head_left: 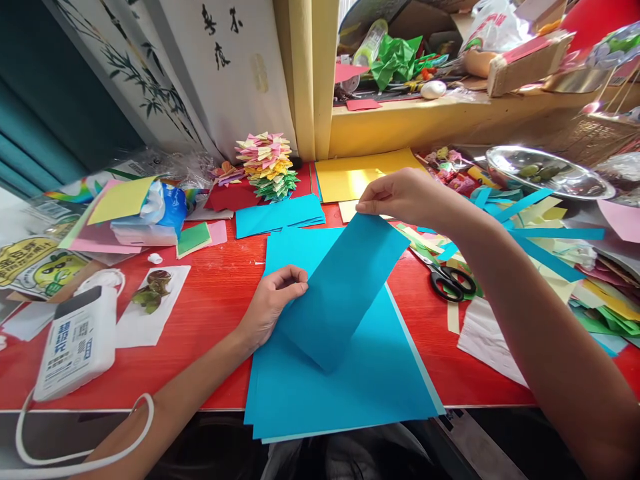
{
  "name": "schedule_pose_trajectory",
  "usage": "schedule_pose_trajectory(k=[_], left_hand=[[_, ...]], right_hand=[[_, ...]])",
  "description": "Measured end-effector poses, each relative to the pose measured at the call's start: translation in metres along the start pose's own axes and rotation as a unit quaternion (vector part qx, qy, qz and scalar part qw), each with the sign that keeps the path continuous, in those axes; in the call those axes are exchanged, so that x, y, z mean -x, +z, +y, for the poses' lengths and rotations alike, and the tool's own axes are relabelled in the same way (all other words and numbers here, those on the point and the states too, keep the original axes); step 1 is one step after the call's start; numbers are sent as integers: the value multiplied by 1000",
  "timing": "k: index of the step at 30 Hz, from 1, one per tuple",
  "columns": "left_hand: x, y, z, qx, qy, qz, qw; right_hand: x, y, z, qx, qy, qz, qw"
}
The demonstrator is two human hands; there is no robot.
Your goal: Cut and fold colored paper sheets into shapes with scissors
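Note:
A blue paper strip (345, 287) is held tilted above a stack of larger blue sheets (345, 400). My right hand (400, 193) pinches its upper left corner between thumb and fingers. At the strip's left edge, my left hand (277, 297) is closed on the paper, thumb against the curled fingers. Behind the stack lie several cut blue pieces (280, 217). Black-handled scissors (450, 283) rest to the right of the sheets, their blades partly covered by paper scraps.
On the red table (215, 293) stand a folded-paper model (267, 167), a tissue pack (155, 213) and a white device (77, 343) with a cable crossing my left forearm. Paper strips (540, 233), a napkin (490, 340) and a metal dish (550, 172) are on the right.

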State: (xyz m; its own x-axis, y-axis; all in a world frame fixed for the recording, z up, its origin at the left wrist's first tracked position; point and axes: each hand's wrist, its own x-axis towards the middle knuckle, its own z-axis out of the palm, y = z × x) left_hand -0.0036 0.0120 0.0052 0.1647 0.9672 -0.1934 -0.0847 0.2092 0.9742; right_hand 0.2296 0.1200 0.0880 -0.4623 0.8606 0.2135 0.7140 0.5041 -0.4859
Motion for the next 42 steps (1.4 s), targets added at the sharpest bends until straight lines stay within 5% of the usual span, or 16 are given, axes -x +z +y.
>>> schedule_pose_trajectory(k=[25, 29, 32, 36, 42], left_hand=[[1, -2, 1, -19, 60, -7, 998], [1, -3, 2, -12, 72, 5, 997], [-2, -7, 3, -33, 103, 65, 992], [-7, -5, 15, -176, 167, 138, 960], [-8, 35, 76, -323, 351, 104, 873]], right_hand=[[10, -38, 16, 51, 94, 113, 988], [17, -51, 24, 84, 126, 180, 972], [23, -62, 28, 67, 144, 264, 951], [26, -63, 14, -19, 72, 310, 948], [33, -41, -37, 23, -100, 214, 971]])
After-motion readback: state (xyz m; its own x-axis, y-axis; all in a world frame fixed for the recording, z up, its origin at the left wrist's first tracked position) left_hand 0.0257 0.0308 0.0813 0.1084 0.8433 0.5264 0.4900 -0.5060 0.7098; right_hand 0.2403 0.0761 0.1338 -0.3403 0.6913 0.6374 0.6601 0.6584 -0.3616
